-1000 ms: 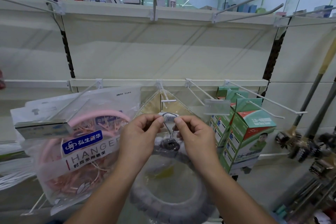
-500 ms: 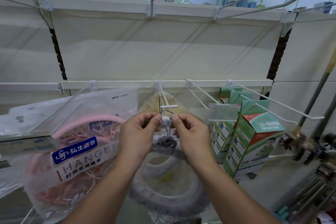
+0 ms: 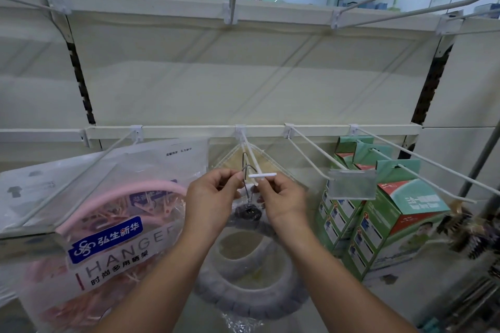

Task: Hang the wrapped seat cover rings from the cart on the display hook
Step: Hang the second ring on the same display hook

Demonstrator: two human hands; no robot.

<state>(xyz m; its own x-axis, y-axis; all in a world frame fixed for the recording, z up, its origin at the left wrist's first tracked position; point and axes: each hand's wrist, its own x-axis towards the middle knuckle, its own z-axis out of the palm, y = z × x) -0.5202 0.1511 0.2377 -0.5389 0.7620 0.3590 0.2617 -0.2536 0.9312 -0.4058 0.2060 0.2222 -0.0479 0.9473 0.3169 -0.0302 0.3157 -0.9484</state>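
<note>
Evidently mid-hang: both hands, left hand [image 3: 213,197] and right hand [image 3: 281,200], pinch the ring [image 3: 251,286] pack's wire loop just below the hook [image 3: 261,175] tip, not yet threaded on.

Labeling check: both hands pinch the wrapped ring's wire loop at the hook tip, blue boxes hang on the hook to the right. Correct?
Not quite. The boxes are green, not blue, as the head view shows. The rest holds: left hand and right hand pinch the wire loop at the hook tip.
</note>
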